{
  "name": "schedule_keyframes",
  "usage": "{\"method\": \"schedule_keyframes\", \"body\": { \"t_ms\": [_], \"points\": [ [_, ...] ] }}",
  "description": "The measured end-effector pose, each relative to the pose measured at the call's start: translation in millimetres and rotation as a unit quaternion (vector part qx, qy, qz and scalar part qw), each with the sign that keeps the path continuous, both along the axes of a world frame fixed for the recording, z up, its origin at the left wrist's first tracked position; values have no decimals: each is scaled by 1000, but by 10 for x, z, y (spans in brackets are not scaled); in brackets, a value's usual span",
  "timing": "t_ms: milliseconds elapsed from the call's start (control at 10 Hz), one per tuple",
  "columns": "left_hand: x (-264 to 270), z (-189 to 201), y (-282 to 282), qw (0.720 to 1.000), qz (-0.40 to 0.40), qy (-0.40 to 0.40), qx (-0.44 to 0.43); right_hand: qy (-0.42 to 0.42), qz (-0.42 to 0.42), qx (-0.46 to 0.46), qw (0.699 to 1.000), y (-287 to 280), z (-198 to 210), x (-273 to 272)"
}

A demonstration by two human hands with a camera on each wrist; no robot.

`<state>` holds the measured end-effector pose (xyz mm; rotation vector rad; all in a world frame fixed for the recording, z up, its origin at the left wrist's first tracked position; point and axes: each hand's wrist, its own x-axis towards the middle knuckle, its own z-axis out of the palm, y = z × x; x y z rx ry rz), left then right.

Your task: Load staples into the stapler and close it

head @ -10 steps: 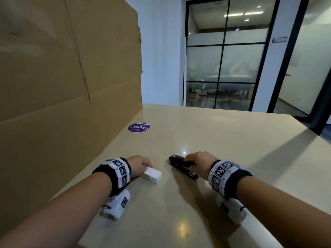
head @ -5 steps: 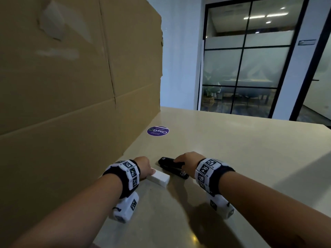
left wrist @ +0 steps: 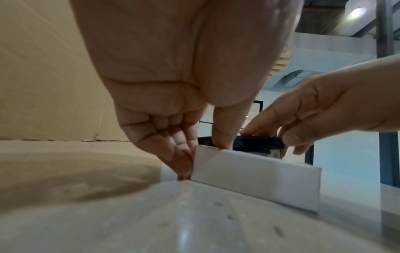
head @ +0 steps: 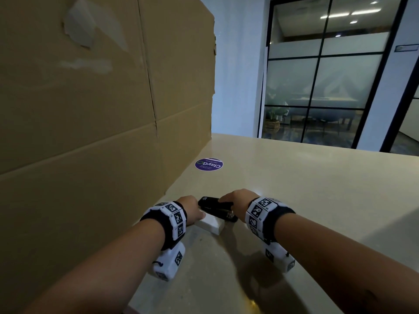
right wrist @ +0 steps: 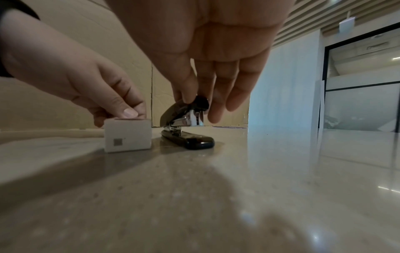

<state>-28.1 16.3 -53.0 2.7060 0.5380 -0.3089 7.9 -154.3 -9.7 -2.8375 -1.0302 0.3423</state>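
A black stapler (head: pixel 216 208) lies on the beige table (head: pixel 317 200), and its top arm (right wrist: pixel 190 109) is raised off the base (right wrist: pixel 190 140). My right hand (head: pixel 235 200) pinches that top arm from above with thumb and fingers (right wrist: pixel 190 95). A small white staple box (head: pixel 212 225) sits right beside the stapler on its left. My left hand (head: pixel 192 209) pinches the box's far end between thumb and fingers (left wrist: pixel 181 162). The box (left wrist: pixel 255 176) rests on the table and looks closed.
A tall cardboard sheet (head: pixel 90 132) stands along the table's left side, close to my left hand. A round purple sticker (head: pixel 209 164) lies on the table farther ahead. Glass partitions (head: pixel 328 87) are beyond the table's far edge.
My hands have come closer together; the white box now lies right against the stapler. The head view has swung left, showing more of the cardboard.
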Motion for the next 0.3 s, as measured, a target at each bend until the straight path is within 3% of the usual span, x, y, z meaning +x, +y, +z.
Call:
{"method": "schedule_keyframes", "body": {
  "t_ms": [200,300],
  "points": [
    [-15,39,5,1000,-11,5,-10,13,-18,20,1000,-108,-80,20],
    [42,195,-10,999,-24,-31,11,17,-48,31,998,-313,-151,118]
  ]
}}
